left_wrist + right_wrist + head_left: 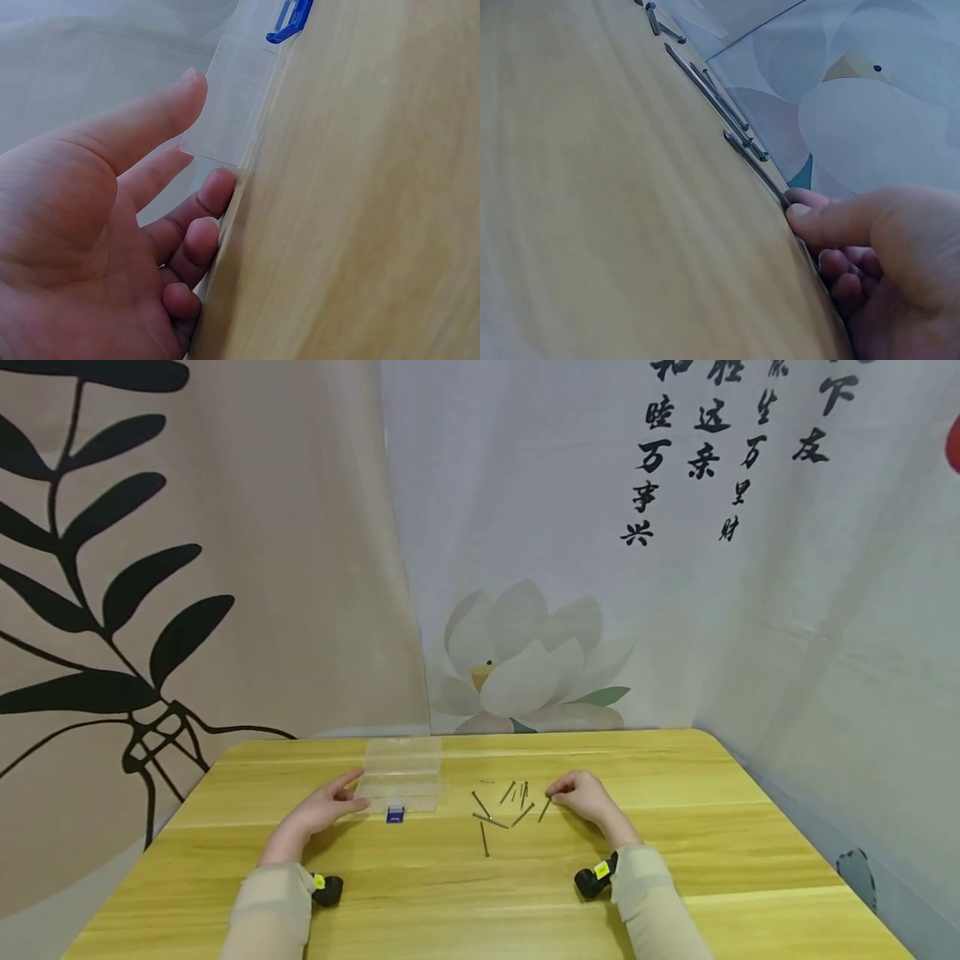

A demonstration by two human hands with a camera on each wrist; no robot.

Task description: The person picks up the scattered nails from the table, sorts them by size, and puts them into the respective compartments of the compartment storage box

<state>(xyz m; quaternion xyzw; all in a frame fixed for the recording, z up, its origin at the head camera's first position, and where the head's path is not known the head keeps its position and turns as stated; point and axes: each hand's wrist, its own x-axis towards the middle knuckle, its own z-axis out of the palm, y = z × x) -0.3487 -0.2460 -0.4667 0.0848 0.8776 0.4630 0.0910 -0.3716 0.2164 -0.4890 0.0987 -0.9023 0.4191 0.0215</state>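
A clear plastic box with its lid raised at the back and a blue latch in front stands left of centre. At its left end is my left hand, thumb and index finger spread and fairly straight, tips right at the box's edge; the other fingers curl loosely by the tabletop. My right hand pinches the end of a nail between thumb and index finger, the nail slanting down toward the table. Left of it lie several loose nails, some longer than others.
The wooden table has its far edge close behind the box and nails. Behind it hangs a printed cloth with leaves, a flower and writing. A small black camera is strapped at each wrist.
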